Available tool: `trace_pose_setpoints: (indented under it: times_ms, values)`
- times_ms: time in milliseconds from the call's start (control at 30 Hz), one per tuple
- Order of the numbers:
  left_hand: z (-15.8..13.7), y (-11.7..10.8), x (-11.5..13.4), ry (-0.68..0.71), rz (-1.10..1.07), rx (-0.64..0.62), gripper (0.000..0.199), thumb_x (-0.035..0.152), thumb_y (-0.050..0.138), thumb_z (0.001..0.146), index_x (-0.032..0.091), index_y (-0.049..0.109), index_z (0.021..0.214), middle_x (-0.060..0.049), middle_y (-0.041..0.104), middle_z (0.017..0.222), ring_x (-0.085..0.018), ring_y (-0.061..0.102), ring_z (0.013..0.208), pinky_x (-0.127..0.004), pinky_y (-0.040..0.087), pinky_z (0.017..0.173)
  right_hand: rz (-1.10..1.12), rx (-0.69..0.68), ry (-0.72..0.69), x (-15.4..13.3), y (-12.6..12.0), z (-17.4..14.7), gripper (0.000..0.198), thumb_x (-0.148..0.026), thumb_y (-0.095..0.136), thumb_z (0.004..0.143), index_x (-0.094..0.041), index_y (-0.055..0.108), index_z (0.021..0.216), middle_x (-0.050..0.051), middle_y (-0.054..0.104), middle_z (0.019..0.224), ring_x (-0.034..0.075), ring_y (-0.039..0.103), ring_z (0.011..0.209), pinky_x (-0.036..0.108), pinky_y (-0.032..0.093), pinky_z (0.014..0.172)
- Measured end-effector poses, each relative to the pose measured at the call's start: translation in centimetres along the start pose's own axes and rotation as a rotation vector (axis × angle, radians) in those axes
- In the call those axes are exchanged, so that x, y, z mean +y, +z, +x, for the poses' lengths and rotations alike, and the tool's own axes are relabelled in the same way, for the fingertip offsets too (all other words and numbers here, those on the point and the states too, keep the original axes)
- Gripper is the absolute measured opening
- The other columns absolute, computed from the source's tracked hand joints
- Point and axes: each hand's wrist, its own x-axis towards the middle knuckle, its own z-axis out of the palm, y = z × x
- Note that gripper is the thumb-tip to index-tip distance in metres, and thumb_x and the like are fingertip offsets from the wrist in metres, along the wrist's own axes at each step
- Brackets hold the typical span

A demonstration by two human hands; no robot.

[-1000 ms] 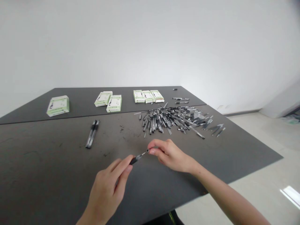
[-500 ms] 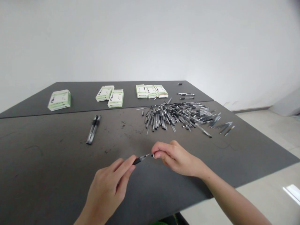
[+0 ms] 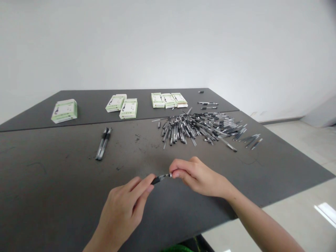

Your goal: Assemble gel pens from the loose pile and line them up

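Between thumb and fingers, my left hand (image 3: 128, 201) grips a pen (image 3: 159, 179) with a black grip section and a clear cone, its point aimed right. My right hand (image 3: 198, 176) pinches a small pen tip piece (image 3: 170, 175), mostly hidden by the fingertips. The pen's point meets this piece; whether it has gone inside I cannot tell. Beyond my hands lies a big pile of pens and loose pen parts (image 3: 194, 127). Two capped pens (image 3: 104, 143) rest side by side to the left of the pile.
Green-and-white pen boxes stand along the back: one at far left (image 3: 64, 111), two at centre left (image 3: 128, 108), three at centre (image 3: 169, 100). Several refills (image 3: 253, 140) lie right of the pile, a few pens (image 3: 208, 105) behind it. The table's right edge drops to the floor.
My left hand has brought the pen slightly right, so its point closes the small gap to the piece in my right hand. My right hand stays almost still.
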Motion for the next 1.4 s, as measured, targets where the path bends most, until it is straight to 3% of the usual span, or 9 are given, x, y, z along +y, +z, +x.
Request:
trace_pose_setpoints:
  times_ms: [233,667,933,1167,1400]
  values:
    - [-0.4,-0.3,0.0,0.005,-0.037,0.068,0.021,0.025,0.042,0.091,0.021,0.058,0.104,0.001,0.066,0.073,-0.009,0.063,0.056,-0.018,0.045,0.053,-0.009,0.017,-0.003,0.1,-0.2,-0.1,0.018,-0.023,0.040,0.093,-0.016,0.056,0.087,-0.003,0.053,0.066,0.006,0.043,0.054,0.016,0.032,0.055]
    - [-0.5,0.0,0.1,-0.007,-0.048,0.010,0.023,0.027,0.042,0.090,0.021,0.060,0.103,0.002,0.064,0.068,-0.009,0.061,0.052,-0.019,0.044,0.052,-0.030,-0.033,0.029,0.0,-0.3,-0.3,0.021,-0.026,0.038,0.094,-0.017,0.057,0.088,-0.002,0.055,0.068,0.007,0.045,0.055,0.017,0.033,0.056]
    - [-0.3,0.0,0.1,-0.014,-0.044,-0.005,0.025,0.028,0.040,0.091,0.021,0.062,0.100,0.001,0.066,0.068,-0.010,0.062,0.053,-0.020,0.045,0.051,-0.176,-0.084,0.025,-0.2,-0.2,-0.5,0.021,-0.025,0.035,0.095,-0.018,0.055,0.094,0.000,0.061,0.072,0.008,0.053,0.059,0.019,0.035,0.058]
    - [0.0,-0.3,0.2,-0.138,-0.202,-0.120,0.022,0.026,0.045,0.089,0.026,0.063,0.100,0.002,0.071,0.082,-0.009,0.067,0.067,-0.017,0.049,0.060,-0.633,-0.040,-0.147,-0.9,0.3,-0.8,0.024,-0.014,0.035,0.091,-0.017,0.058,0.094,0.000,0.056,0.056,0.012,0.045,0.046,0.027,0.028,0.051]
    - [0.3,-0.1,0.2,-0.135,-0.154,-0.210,0.022,0.026,0.043,0.089,0.025,0.062,0.102,0.003,0.068,0.075,-0.011,0.064,0.062,-0.021,0.048,0.055,-0.498,-0.110,-0.055,-0.7,0.9,-0.7,0.021,-0.017,0.035,0.092,-0.015,0.056,0.095,0.001,0.059,0.063,0.011,0.048,0.049,0.026,0.027,0.051]
